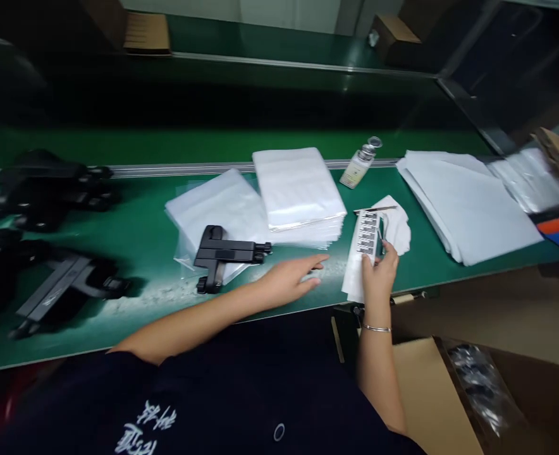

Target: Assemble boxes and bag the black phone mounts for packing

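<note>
My left hand (291, 278) reaches over the bench front with its fingers stretched out, holding nothing I can see. My right hand (379, 268) is closed at a strip of barcode labels (367, 232), the thumb on its lower part. Something slim and dark shows by its fingers, too blurred to name. White paper (354, 281) lies under the labels, and a crumpled white sheet (398, 227) sits behind them with a thin dark tool (377, 208) across it. Left of my left hand, a black clamp-like bracket (227, 253) rests on clear plastic bags (222, 205).
A stack of white bags (301, 189) stands mid-bench, near a labelled bottle (360, 163). White foam sheets (469, 205) lie at the right. More black brackets (71, 278) crowd the left. Below the bench's right edge is an open carton (436, 392) beside bagged parts (483, 385).
</note>
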Action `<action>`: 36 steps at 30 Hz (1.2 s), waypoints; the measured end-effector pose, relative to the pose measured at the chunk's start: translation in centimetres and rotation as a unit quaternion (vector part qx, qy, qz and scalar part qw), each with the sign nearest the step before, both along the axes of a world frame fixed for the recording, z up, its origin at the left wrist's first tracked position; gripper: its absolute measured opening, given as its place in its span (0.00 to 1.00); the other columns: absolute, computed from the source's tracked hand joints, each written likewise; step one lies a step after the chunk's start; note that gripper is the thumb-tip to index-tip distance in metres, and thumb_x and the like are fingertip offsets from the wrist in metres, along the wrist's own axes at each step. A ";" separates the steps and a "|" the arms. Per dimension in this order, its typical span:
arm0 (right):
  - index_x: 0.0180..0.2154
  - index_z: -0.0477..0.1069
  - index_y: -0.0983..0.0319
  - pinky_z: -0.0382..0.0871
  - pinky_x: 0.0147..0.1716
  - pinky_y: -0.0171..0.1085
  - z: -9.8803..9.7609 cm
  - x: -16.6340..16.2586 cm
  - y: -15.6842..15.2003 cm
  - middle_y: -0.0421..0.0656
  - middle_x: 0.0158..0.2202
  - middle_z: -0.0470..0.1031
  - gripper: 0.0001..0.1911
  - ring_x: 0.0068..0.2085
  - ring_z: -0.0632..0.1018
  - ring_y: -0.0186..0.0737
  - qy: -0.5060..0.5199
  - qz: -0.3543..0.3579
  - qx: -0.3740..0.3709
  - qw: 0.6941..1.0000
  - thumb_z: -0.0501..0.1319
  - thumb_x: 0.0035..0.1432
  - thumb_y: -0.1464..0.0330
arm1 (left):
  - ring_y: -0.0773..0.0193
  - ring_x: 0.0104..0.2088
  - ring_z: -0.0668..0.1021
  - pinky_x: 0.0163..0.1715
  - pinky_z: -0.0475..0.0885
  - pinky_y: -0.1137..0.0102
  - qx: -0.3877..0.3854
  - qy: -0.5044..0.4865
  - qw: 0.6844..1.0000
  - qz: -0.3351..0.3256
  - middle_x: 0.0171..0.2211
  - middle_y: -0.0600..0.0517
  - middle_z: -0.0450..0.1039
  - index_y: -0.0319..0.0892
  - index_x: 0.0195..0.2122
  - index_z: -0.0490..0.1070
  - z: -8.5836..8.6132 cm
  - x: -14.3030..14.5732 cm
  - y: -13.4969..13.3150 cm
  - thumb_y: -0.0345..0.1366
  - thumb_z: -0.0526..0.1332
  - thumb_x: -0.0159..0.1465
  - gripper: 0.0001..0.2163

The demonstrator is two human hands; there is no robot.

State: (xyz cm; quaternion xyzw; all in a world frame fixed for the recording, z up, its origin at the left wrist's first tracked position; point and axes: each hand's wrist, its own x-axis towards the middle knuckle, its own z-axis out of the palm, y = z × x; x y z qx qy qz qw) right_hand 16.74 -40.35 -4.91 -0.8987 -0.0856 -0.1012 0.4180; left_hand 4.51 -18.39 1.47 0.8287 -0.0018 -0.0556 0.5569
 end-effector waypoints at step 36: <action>0.23 0.68 0.59 0.58 0.55 0.50 4.9 -9.0 17.9 0.45 0.45 0.71 0.10 0.52 0.70 0.48 0.203 0.360 -0.015 0.911 0.59 0.56 0.64 | 0.48 0.69 0.49 0.65 0.55 0.47 0.189 -0.048 0.950 0.242 0.66 0.43 0.51 0.41 0.59 0.61 -4.5 -8.9 8.4 0.31 0.48 0.67 0.19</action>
